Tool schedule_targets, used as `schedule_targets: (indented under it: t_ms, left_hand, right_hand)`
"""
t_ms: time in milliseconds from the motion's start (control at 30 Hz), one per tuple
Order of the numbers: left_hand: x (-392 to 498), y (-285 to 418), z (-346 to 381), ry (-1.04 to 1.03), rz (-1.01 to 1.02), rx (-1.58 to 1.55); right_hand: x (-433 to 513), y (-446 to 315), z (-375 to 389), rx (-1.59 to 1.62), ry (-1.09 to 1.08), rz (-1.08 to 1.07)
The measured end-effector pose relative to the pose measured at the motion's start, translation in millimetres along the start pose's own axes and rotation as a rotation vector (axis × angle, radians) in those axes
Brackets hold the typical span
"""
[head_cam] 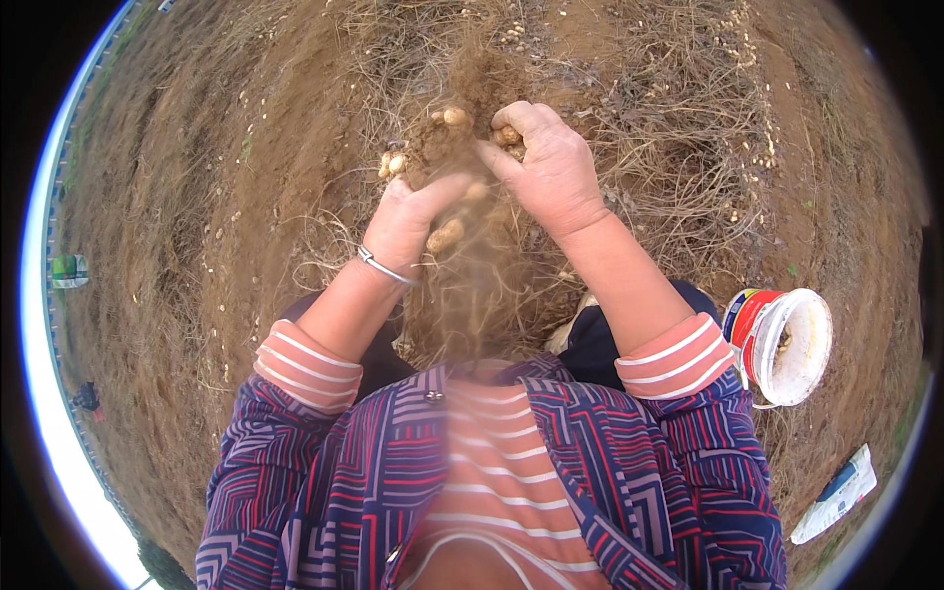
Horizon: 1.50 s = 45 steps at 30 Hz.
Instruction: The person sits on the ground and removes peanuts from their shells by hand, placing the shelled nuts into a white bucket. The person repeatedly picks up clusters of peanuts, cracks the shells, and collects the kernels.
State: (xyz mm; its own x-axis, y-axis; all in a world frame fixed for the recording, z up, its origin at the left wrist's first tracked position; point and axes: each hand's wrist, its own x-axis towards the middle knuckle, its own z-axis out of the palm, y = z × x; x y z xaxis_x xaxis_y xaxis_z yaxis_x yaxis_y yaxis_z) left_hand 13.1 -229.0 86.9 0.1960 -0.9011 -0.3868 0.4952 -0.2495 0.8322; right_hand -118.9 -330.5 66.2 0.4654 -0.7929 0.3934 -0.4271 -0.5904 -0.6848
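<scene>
My left hand (413,214), with a metal bangle at its wrist, grips a clump of peanut plant roots (435,147) with soil and several peanut pods on it. Beside it on the right, my right hand (549,158) has its thumb and fingers closed around peanut pods (506,136). A few more pods (445,236) hang just below the left thumb. Dry stems trail down between my forearms, partly blurred. Loose soil shows beyond the hands.
Dried peanut vines (678,140) lie heaped to the right, with scattered pods (513,34) farther ahead. A white plastic bucket (800,350) with a few pods inside rests on its side at my right. Past it lies a white and blue bag (837,501).
</scene>
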Motion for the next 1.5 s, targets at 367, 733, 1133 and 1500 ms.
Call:
schedule_targets:
  t_ms: [367, 733, 1133, 1500]
  left_hand:
    - [-1.3, -5.6, 0.7, -0.02, -0.026, 0.093]
    - [-1.1, 9.4, -43.2, -0.161, -0.005, -0.188]
    - [6.9, 0.9, -31.8, -0.336, -0.143, -0.247]
    - [-5.1, 3.7, -44.8, -0.196, -0.216, -0.302]
  right_hand:
    - [-10.1, 15.9, -40.9, 0.061, -0.187, 0.359]
    - [-106.0, 161.7, -322.8, -0.967, 0.36, 0.432]
    - [-54.2, 54.9, -164.0, 0.41, -0.356, 0.174]
    - [-11.6, -24.2, -50.5, 0.042, -0.64, 0.165]
